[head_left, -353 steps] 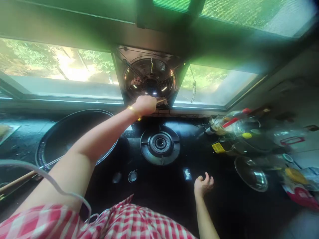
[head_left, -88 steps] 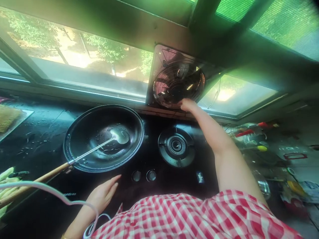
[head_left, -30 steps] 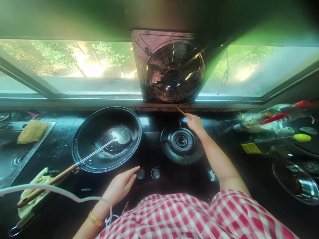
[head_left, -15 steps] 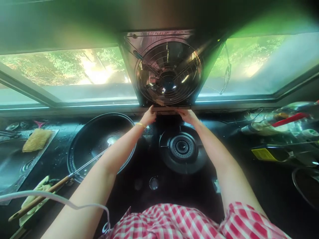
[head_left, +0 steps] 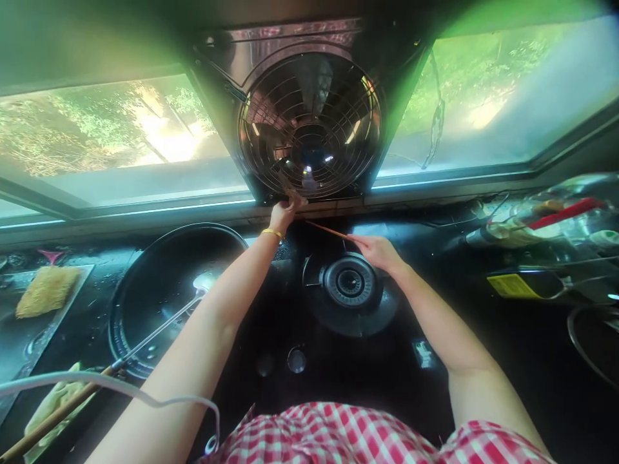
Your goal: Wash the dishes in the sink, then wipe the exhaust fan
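My left hand (head_left: 284, 211) reaches up to the bottom rim of the round wire-guarded exhaust fan (head_left: 309, 122) set in the window. Its fingers pinch a thin brown stick (head_left: 289, 187) that pokes up against the fan grille. My right hand (head_left: 380, 251) hovers over the right gas burner (head_left: 349, 283). It holds a second thin stick (head_left: 329, 230) that points left towards the fan's base. A gold bangle sits on my left wrist.
A black wok (head_left: 164, 290) with a metal ladle (head_left: 159, 325) sits on the left burner. Stove knobs (head_left: 296, 361) lie near me. A yellow scrubber (head_left: 46, 290) rests on a tray at left. Bottles and bowls (head_left: 546, 225) crowd the right counter. A white cable (head_left: 120, 390) crosses in front.
My right hand has drawn back from the fan's base to above the burner with a stick. My left hand stays at the fan rim. The view has tilted upward.
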`<move>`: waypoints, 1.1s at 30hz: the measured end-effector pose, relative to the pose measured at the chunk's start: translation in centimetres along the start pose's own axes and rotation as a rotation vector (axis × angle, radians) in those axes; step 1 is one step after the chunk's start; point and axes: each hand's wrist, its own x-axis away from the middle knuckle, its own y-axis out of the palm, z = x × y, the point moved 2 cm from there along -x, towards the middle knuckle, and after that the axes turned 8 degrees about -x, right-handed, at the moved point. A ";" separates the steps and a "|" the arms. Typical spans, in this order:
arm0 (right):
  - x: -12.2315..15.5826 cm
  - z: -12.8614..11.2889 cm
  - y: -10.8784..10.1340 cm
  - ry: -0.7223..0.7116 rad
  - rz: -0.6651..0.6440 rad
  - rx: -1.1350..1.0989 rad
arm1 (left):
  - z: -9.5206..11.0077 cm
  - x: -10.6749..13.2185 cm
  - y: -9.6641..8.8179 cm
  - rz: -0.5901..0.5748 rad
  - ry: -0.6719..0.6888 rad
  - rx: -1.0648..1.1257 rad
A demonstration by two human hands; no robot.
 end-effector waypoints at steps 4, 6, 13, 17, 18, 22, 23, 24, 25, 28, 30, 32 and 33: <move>3.3 4.6 -2.6 0.218 0.153 0.167 | 1.0 0.4 0.4 -0.034 0.049 -0.174; 3.5 6.2 -3.5 0.276 0.176 0.229 | 0.5 1.1 0.6 -0.036 0.089 -0.230; -4.4 6.9 -0.9 0.219 0.039 0.237 | -7.0 11.5 2.6 -0.259 -0.050 -0.692; -10.1 5.4 2.0 0.249 -0.042 0.234 | -10.9 19.0 0.9 -0.347 -0.080 -0.929; -11.1 5.2 2.6 0.256 -0.063 0.242 | -11.4 20.3 0.2 -0.359 -0.068 -0.959; -13.2 5.2 4.0 0.239 -0.124 0.295 | -11.2 21.3 -1.2 -0.220 0.063 -0.969; -13.3 5.4 3.9 0.236 -0.129 0.303 | -11.0 20.7 -0.9 -0.210 0.106 -0.969; -13.3 5.7 3.7 0.239 -0.129 0.306 | -10.9 19.8 -0.4 -0.228 0.149 -0.968; -13.1 5.9 3.3 0.246 -0.123 0.306 | -10.8 18.9 0.2 -0.262 0.187 -0.966; -10.2 6.6 0.9 0.280 -0.054 0.310 | -11.2 16.8 2.3 -0.352 0.277 -0.949; -5.7 6.9 -0.9 0.275 0.056 0.257 | -11.7 16.7 3.1 -0.357 0.314 -0.958; 1.3 7.1 -2.0 0.262 0.213 0.106 | -12.5 17.6 3.3 -0.331 0.326 -1.005; 5.5 7.0 -2.0 0.269 0.303 -0.007 | -12.9 18.3 3.2 -0.312 0.334 -1.037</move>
